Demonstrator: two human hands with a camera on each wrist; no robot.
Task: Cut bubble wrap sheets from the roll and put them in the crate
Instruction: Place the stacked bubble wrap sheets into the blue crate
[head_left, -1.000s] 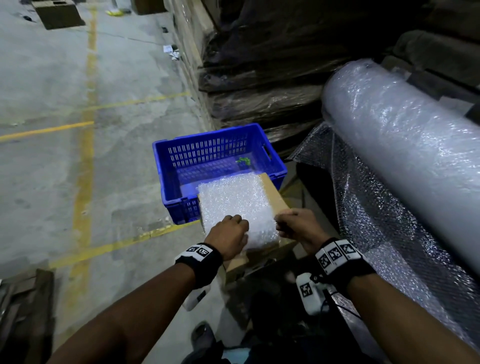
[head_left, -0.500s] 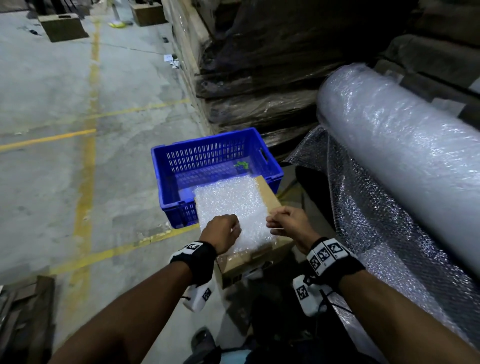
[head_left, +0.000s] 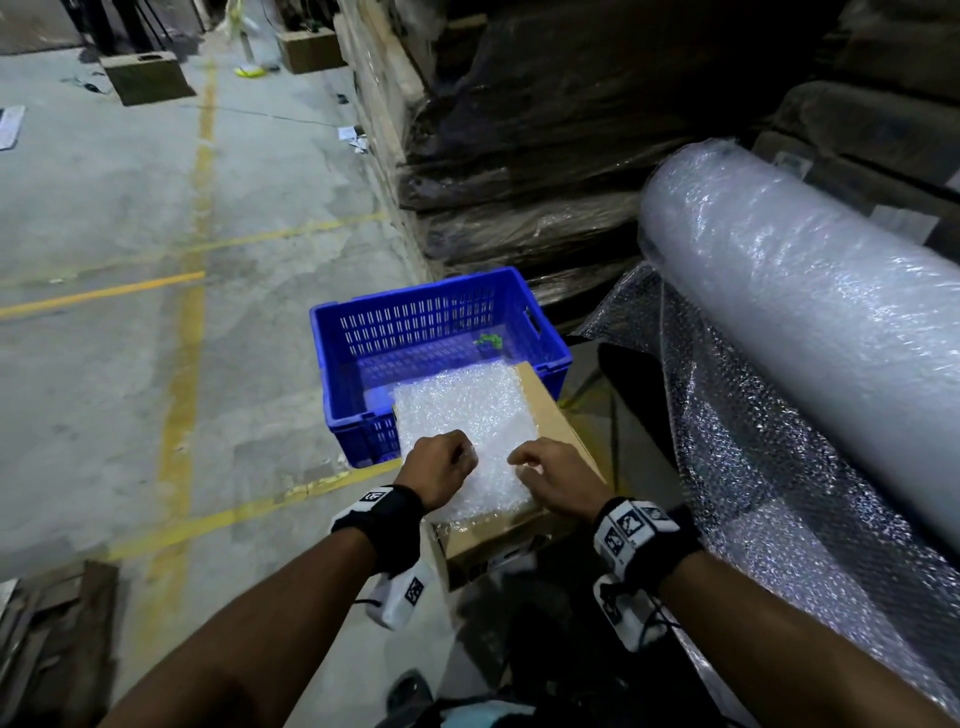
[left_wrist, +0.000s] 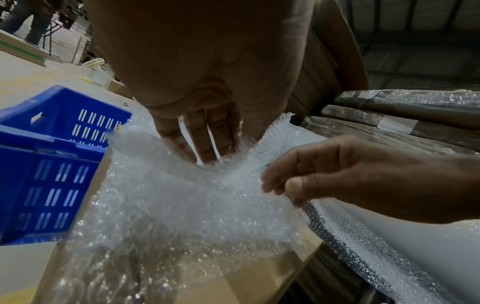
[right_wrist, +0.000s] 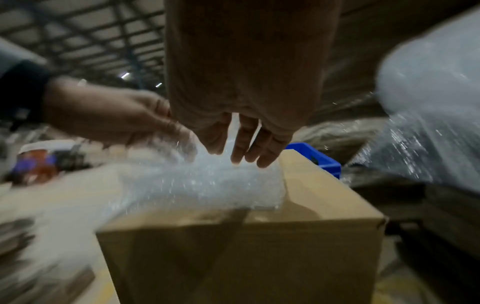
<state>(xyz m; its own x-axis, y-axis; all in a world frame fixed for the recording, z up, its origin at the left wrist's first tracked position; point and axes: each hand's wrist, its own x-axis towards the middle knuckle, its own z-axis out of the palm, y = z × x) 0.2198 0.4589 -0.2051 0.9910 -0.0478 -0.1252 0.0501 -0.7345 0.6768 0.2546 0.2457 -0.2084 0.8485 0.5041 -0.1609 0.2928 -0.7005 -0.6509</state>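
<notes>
Head view, bubble wrap sheet flat on cardboard box, blue crate at 12 o'clock, roll at 2 o'clock — left hand pinching the sheet, right hand loosely curled, fingertips touching it, grip unclear.

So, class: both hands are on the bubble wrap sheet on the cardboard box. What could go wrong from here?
1. The clear bubble wrap sheet overhangs the brown cardboard box, so it could slide to the floor.
2. The left hand bunches it while the right hand rests loosely; it may crumple.
3. The blue slatted plastic crate sits beyond the box: a drop might miss.
</notes>
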